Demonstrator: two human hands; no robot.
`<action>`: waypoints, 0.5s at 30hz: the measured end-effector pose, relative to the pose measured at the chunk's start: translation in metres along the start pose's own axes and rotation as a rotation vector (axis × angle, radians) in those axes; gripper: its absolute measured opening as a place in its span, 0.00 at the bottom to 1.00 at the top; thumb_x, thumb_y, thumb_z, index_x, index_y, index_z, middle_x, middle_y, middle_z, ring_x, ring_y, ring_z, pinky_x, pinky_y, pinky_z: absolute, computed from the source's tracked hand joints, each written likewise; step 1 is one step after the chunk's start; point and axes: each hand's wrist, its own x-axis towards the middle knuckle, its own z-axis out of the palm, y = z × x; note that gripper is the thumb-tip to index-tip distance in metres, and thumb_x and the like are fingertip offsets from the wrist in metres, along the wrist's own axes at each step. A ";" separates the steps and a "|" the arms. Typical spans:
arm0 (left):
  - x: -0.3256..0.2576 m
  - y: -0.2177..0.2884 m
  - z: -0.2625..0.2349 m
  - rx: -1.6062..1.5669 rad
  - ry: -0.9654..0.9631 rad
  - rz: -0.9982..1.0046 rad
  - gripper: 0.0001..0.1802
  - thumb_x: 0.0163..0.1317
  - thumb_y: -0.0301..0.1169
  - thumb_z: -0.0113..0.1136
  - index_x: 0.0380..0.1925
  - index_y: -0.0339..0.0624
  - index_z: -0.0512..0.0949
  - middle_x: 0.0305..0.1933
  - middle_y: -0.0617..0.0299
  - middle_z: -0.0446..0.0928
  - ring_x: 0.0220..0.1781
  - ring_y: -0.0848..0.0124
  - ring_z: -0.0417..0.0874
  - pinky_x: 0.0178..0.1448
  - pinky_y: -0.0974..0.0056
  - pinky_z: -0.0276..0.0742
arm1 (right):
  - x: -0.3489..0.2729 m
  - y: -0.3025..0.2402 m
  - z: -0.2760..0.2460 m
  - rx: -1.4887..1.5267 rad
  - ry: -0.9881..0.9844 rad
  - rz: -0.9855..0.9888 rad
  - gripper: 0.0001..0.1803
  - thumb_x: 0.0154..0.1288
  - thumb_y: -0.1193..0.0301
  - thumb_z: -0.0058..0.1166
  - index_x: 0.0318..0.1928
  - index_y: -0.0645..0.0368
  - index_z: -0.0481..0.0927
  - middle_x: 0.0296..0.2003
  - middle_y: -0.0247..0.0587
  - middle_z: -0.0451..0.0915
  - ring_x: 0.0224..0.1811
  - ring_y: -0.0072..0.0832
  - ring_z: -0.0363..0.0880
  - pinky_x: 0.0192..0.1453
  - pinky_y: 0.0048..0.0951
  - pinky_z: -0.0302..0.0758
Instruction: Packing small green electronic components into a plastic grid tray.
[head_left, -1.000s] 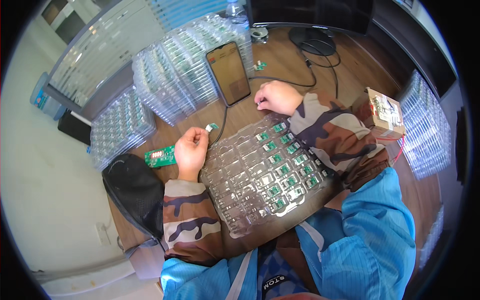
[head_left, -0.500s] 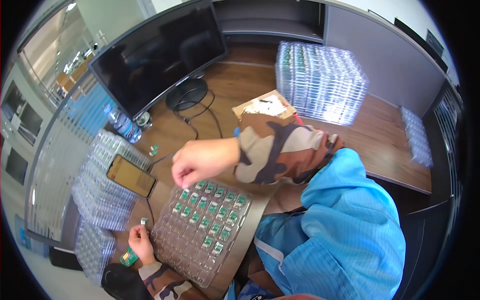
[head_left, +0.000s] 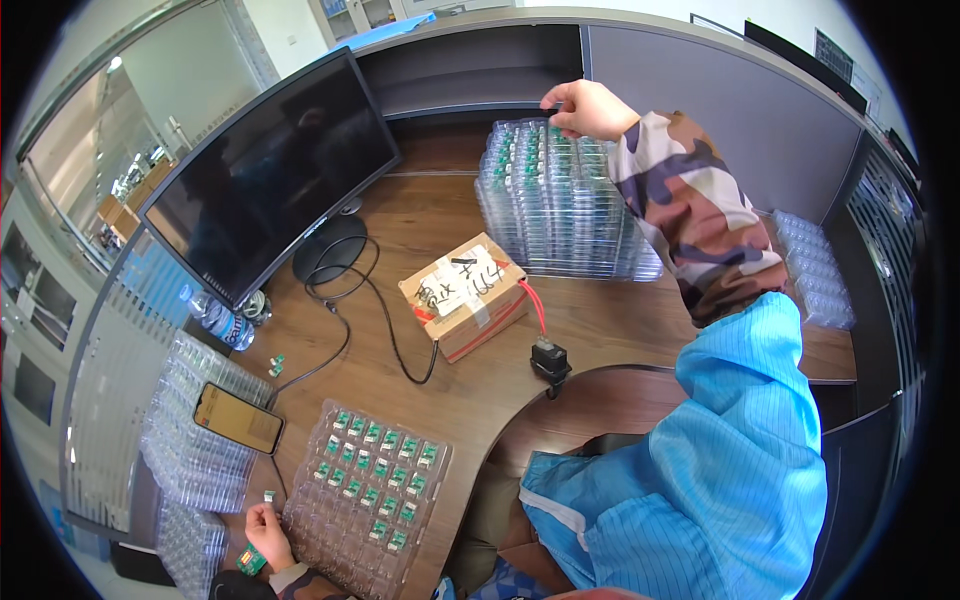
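Note:
My left hand point(head_left: 268, 535) is at the lower left, its fingertips pinched on a small white-and-green circuit board point(head_left: 269, 496). Just right of it lies a clear plastic blister tray point(head_left: 335, 548), with several small green circuit boards point(head_left: 381, 467) seated in its farther and right-hand pockets. My right hand point(head_left: 592, 110) reaches out over the tall stack of clear trays point(head_left: 560, 225) at the back. Its thumb and forefinger look apart, above the top tray's green boards, and nothing shows between them. A larger green board point(head_left: 250, 560) lies beside my left wrist.
A monitor point(head_left: 275, 175) stands at back left. Nearer are a taped cardboard box point(head_left: 465, 295) with red wires, a black plug point(head_left: 549, 362) and a black cable point(head_left: 390, 340). A phone point(head_left: 238, 418) rests on left-hand trays point(head_left: 190, 460), near a water bottle point(head_left: 218, 318). More trays point(head_left: 812, 270) stand right.
My right hand has gone from above the near tray to the far stack, uncovering the cardboard box. My left hand still pinches its small board. The view has shifted.

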 end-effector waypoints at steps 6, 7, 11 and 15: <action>0.001 -0.001 -0.001 0.015 0.007 -0.061 0.08 0.58 0.26 0.52 0.22 0.36 0.70 0.17 0.67 0.67 0.19 0.81 0.64 0.24 0.75 0.60 | 0.012 0.043 0.012 -0.326 0.042 0.046 0.15 0.51 0.62 0.59 0.33 0.60 0.80 0.25 0.44 0.79 0.29 0.33 0.78 0.36 0.32 0.73; 0.000 -0.002 -0.001 0.018 0.009 -0.063 0.08 0.58 0.26 0.52 0.22 0.36 0.70 0.17 0.67 0.67 0.19 0.81 0.64 0.24 0.75 0.60 | 0.013 0.047 0.015 -0.320 0.045 0.078 0.16 0.49 0.59 0.60 0.31 0.60 0.81 0.26 0.46 0.79 0.30 0.36 0.77 0.37 0.34 0.72; 0.001 -0.004 0.001 -0.016 0.007 -0.048 0.08 0.58 0.27 0.52 0.22 0.36 0.70 0.17 0.67 0.68 0.19 0.81 0.65 0.24 0.75 0.61 | 0.015 0.054 0.022 -0.270 0.088 0.098 0.17 0.49 0.57 0.60 0.31 0.59 0.81 0.24 0.46 0.78 0.29 0.35 0.77 0.36 0.33 0.72; 0.000 -0.005 0.000 -0.028 0.000 -0.053 0.08 0.58 0.26 0.52 0.22 0.36 0.70 0.17 0.67 0.68 0.19 0.81 0.65 0.24 0.75 0.61 | 0.016 0.054 0.027 -0.262 0.127 0.112 0.18 0.49 0.57 0.60 0.32 0.59 0.81 0.25 0.46 0.78 0.30 0.35 0.77 0.37 0.33 0.72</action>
